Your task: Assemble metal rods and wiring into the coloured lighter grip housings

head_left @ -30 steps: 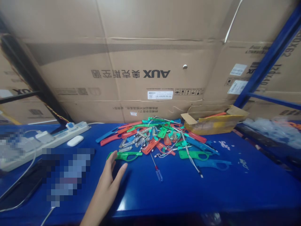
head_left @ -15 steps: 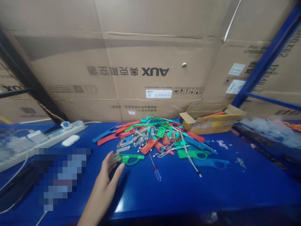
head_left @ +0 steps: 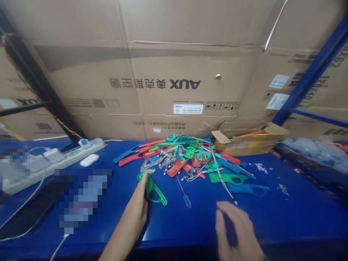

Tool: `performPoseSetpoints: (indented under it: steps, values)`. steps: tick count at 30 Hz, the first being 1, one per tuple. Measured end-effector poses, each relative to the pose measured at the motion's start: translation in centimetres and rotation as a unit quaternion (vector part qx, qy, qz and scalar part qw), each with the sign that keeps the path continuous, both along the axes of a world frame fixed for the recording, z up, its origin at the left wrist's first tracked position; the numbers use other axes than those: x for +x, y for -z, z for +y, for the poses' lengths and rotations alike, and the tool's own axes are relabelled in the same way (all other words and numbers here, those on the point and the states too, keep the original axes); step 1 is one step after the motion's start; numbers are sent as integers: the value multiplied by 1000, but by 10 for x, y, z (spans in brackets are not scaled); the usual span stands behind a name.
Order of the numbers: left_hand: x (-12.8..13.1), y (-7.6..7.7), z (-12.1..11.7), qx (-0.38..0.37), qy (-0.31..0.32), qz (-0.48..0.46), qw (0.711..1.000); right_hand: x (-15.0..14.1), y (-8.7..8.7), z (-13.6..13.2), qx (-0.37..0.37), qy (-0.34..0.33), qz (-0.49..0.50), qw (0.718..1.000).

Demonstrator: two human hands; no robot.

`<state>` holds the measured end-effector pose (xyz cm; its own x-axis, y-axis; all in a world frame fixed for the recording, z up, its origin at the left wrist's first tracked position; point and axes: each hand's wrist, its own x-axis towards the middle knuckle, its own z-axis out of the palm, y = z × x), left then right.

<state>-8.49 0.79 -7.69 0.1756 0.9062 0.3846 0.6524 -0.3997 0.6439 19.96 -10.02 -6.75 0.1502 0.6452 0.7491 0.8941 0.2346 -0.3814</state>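
My left hand [head_left: 138,203] grips a green plastic lighter casing [head_left: 152,190] with a trigger loop, at the near left edge of a heap of parts. The casing slants down to the right, and the fingers behind it are mostly hidden. Over the front right of the table, my right hand [head_left: 237,230] holds nothing, its thumb and fingers apart. Between the hands lies a screwdriver [head_left: 186,199] with a clear handle, its shaft pointing at the heap. Red casings [head_left: 175,168], blue casings [head_left: 251,189], clear pieces and metal tubes with white wires make up the heap [head_left: 190,152].
An open carton [head_left: 248,145] stands behind the heap at right. On the left are a white power strip [head_left: 73,157] with chargers, a small white case [head_left: 89,160] and a blurred-out device with a cable. Large cardboard [head_left: 163,54] walls the back of the blue table [head_left: 174,228].
My left hand has moved slightly right and turned, swinging the green casing from level to slanting downward. My right hand has come into view at lower right. The view has shifted a little.
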Motion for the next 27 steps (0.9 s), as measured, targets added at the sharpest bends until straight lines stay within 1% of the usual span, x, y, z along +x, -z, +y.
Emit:
performPoseSetpoints:
  steps: [2, 3, 4, 7, 10, 13, 16, 18, 20, 22, 23, 24, 25, 27]
  values:
    - [0, 4, -1, 31, 2, 30, 999, 13, -2, 16, -12, 68, 3, 998]
    - [0, 5, -1, 45, 2, 48, 998, 21, -4, 23, -22, 90, -1, 996]
    - [0, 5, -2, 60, 3, 69, 996, 30, -5, 28, -33, 97, -10, 995]
    - [1, 5, -2, 95, -1, 132, 987, 57, -9, 40, -57, 84, -49, 994]
    - [4, 3, -2, 105, -29, 157, 981, 75, -8, 49, -69, 87, -57, 992]
    - [6, 1, -3, 109, -54, 178, 977, 81, -1, 54, -98, 78, -75, 989]
    - [5, -2, -6, 100, -58, 234, 965, 79, 8, 54, -136, 52, -150, 978]
    - [7, -2, -7, 88, -52, 279, 955, 77, 13, 53, -148, 50, -191, 969]
    - [11, -1, -6, 79, -56, 308, 946, 76, 14, 51, -155, 48, -207, 965]
    - [20, -2, -1, 68, -77, 318, 943, 77, 13, 49, -168, 22, -214, 962]
    - [26, -5, 3, 65, -85, 314, 944, 78, 11, 49, -175, 7, -216, 961]
    - [32, -10, 7, 63, -70, 310, 946, 78, 10, 48, -187, -6, -216, 958]
    - [38, -18, 12, 68, -45, 306, 949, 79, 9, 48, -196, -14, -217, 956]
    - [49, -40, 23, 74, -19, 285, 955, 79, 9, 48, -193, -6, -216, 957]
